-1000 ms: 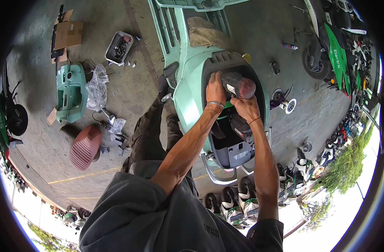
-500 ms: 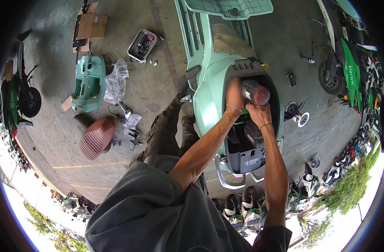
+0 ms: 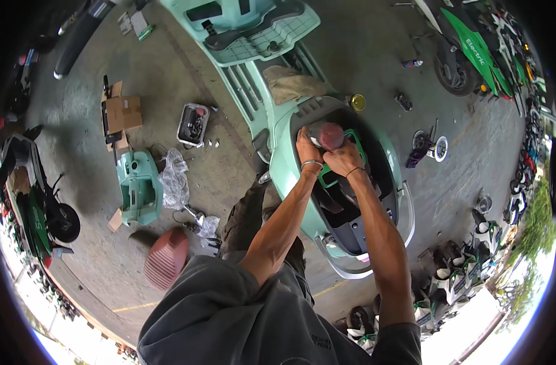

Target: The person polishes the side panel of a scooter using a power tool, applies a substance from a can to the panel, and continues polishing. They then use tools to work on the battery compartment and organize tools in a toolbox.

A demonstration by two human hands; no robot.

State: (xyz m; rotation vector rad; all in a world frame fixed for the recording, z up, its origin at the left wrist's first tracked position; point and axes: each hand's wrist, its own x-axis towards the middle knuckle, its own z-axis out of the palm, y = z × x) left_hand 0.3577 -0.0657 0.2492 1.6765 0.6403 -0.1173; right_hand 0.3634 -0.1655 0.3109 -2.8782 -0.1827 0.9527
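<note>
Both of my hands are inside the opened seat bay of a mint-green scooter (image 3: 283, 143). They meet around a dark, rounded tool with a red end (image 3: 331, 136), perhaps a cordless drill; its working tip is hidden. My right hand (image 3: 344, 159) is closed against its near side. On the left, my left hand (image 3: 308, 148) curls along the tool's other side, fingers partly covered. Beneath them a bright green frame (image 3: 358, 145) shows in the dark bay (image 3: 382, 172). A brown cloth (image 3: 293, 85) lies on the footboard just ahead of the bay.
On the floor to the left are a metal parts tray (image 3: 193, 125), a cardboard box (image 3: 123, 114), a mint-green panel (image 3: 141, 188), clear plastic wrap (image 3: 175, 179) and a reddish-brown ribbed seat (image 3: 166, 258). A wheel hub (image 3: 440, 149) lies right. Parked scooters (image 3: 466, 261) line the edge.
The view has swung, bringing in more of the scooter's front. My left hand, blurred before, has come in close beside the tool. The right hand stays at the tool.
</note>
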